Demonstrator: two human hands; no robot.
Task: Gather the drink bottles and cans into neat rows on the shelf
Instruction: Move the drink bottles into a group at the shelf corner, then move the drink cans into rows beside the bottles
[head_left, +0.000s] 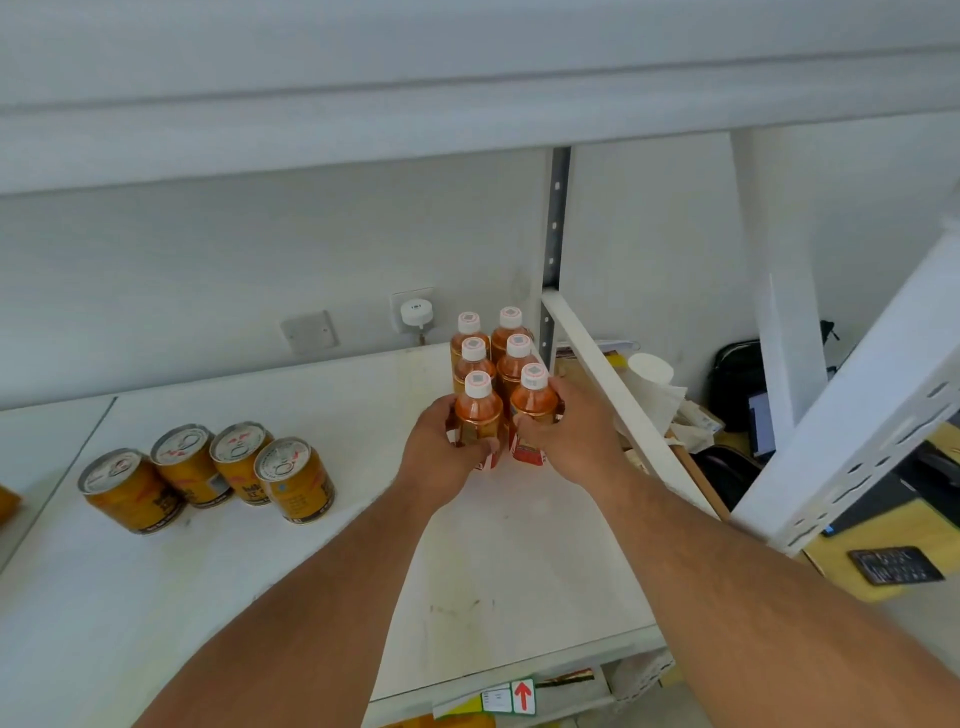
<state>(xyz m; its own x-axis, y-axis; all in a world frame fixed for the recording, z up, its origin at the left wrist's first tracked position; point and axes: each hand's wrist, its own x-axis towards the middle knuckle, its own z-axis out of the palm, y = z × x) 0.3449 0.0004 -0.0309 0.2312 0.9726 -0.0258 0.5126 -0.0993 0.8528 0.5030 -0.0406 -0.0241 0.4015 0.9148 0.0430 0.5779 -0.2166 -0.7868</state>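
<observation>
Several small orange drink bottles with white caps stand in two rows at the back right of the white shelf (519, 561). My left hand (441, 460) grips the front left bottle (478, 415). The front right bottle (534, 397) is held by my right hand (569, 441). Behind them the other bottles (514, 351) stand upright in pairs. Several orange cans (208, 467) with silver lids stand in a loose cluster at the shelf's left.
An upper shelf board (363, 130) overhangs the space. A wall socket with a white plug (414, 313) sits behind the bottles. A slanted white rail (613, 384) and a perforated upright (857, 441) bound the shelf's right side, with clutter beyond it.
</observation>
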